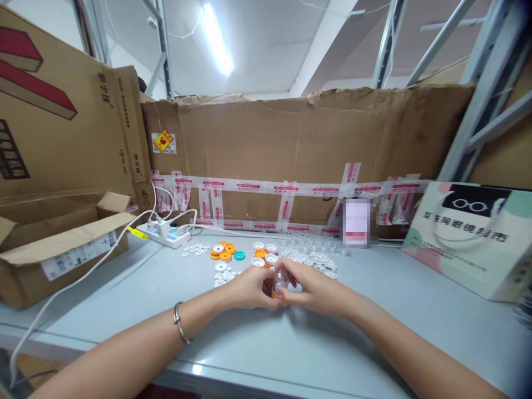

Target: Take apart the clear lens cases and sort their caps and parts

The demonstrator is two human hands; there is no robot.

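Both hands meet over the middle of the table, around a small clear plastic piece (pixel 279 284) with an orange rim at its bottom. My left hand (pixel 251 287) curls its fingers and thumb about the left side and base of it. From the right, my right hand (pixel 310 285) grips the clear part between thumb and fingers. Fingers hide much of the piece. Just behind lie white and orange round caps (pixel 271 259). Left of them are orange caps (pixel 225 256), a green cap (pixel 239 255) and small white parts (pixel 225 276). Clear and white ring-like parts (pixel 322 261) spread behind my right hand.
An open cardboard box (pixel 25 277) stands at the left, near a power strip (pixel 168 235) with white cables. A large taped carton (pixel 266 138) walls off the back. A phone-like upright panel (pixel 356 221) leans there, and a printed gift box (pixel 461 249) stands at the right.
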